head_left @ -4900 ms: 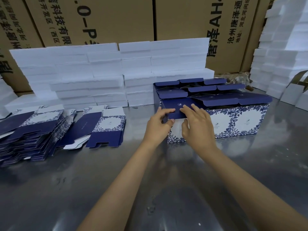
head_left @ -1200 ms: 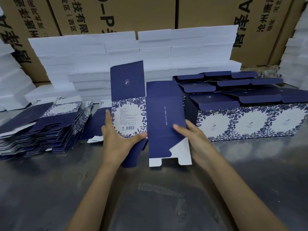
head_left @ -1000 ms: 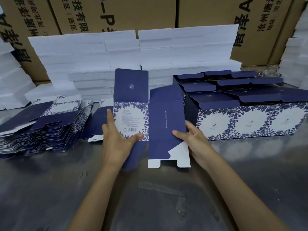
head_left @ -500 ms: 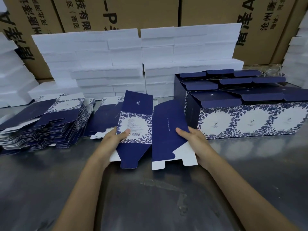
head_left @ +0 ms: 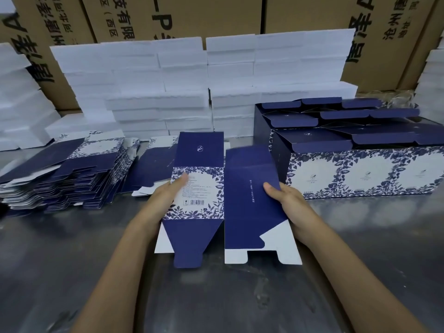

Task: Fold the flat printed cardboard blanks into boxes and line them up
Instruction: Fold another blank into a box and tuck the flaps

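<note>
1. Nearest me, a bare metal table (head_left: pixel 216 296) ran under both forearms.
2. Just above it, both hands held one cardboard blank (head_left: pixel 249 203), partly opened, its bottom flaps pointing toward the person.
3. The left hand (head_left: pixel 165 195) gripped the blank's left edge, thumb laid across the floral panel with the barcode, the other fingers hidden behind the card.
4. The right hand (head_left: pixel 288 200) gripped the right edge, thumb pressed on the plain navy panel, fingers curled out of sight behind.
5. Left of the hands lay a stack of flat blanks (head_left: pixel 64 174), fanned on the table.
6. To the right stood the folded boxes (head_left: pixel 360 164) in touching rows, top flaps open.
7. Behind these rose stacked white foam blocks (head_left: pixel 192 92).
8. Farthest back stood brown cartons (head_left: pixel 204 15) with printed lettering.
</note>
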Tool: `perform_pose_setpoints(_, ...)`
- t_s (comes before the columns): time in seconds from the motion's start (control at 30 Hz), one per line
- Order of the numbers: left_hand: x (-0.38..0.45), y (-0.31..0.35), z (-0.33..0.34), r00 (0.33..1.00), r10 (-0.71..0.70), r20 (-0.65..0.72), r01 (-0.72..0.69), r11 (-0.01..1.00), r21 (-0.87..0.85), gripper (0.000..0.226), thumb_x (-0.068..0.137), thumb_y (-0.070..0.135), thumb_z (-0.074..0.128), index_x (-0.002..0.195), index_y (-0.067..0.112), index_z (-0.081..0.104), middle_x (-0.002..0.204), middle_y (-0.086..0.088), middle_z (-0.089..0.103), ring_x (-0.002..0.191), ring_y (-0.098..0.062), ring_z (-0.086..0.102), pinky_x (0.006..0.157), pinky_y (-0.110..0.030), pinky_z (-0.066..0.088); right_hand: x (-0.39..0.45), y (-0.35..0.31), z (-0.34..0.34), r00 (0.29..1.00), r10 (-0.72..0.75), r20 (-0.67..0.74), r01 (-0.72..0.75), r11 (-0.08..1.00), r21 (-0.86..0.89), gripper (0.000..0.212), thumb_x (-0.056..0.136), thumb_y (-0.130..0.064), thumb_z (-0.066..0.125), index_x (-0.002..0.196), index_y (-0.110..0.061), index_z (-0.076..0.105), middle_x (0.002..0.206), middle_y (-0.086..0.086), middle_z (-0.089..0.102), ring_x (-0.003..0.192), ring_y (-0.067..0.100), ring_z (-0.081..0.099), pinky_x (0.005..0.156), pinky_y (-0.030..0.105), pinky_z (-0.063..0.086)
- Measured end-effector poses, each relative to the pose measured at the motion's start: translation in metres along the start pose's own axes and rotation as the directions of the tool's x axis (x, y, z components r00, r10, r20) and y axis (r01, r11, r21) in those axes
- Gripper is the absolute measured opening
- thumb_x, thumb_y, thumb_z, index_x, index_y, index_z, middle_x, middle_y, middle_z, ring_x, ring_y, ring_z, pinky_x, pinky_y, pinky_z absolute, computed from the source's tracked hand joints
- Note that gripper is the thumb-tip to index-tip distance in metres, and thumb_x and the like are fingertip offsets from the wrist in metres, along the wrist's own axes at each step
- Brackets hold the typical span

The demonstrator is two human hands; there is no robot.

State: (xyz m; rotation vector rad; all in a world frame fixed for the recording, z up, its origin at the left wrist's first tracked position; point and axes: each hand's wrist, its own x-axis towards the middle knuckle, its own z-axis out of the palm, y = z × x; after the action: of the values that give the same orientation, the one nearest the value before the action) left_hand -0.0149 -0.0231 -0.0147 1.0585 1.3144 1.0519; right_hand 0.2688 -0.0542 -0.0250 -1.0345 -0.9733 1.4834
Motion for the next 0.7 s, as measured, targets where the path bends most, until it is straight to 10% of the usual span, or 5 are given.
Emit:
perform_pose_setpoints(0.17,0.001,0.004,0.001,0.976,0.054,-0.21,-0.035,0.995,0.095,0.035,0.096,0.055,0.057,0.093,0.024,0.071,0.101,0.006,0.076,0.075,-0.002,0.073,0.069,-0.022,0.051,-0.001,-0.002,0.007,0.999,0.007,0.053,-0.007,1.0,-0.01,0.017,0.097,-0.03,0.065,0.105,-0.025,0.08,0.112,0.006,0.077,0.103,0.027,0.074,0.076,0.033,0.061)
perform_pose_setpoints(0.7,-0.009,-0.002,0.008,0.976,0.159,-0.149,-0.152,0.987,0.054,0.038,0.093,0.058,0.06,0.108,0.026,0.074,0.1,0.005,0.078,0.089,-0.016,0.076,0.075,-0.035,0.059,-0.003,0.001,0.008,1.0,-0.01,-0.019,0.011,0.999,0.052,0.024,0.098,-0.035,0.064,0.117,-0.023,0.072,0.109,0.0,0.078,0.097,0.019,0.076,0.066,0.025,0.06)
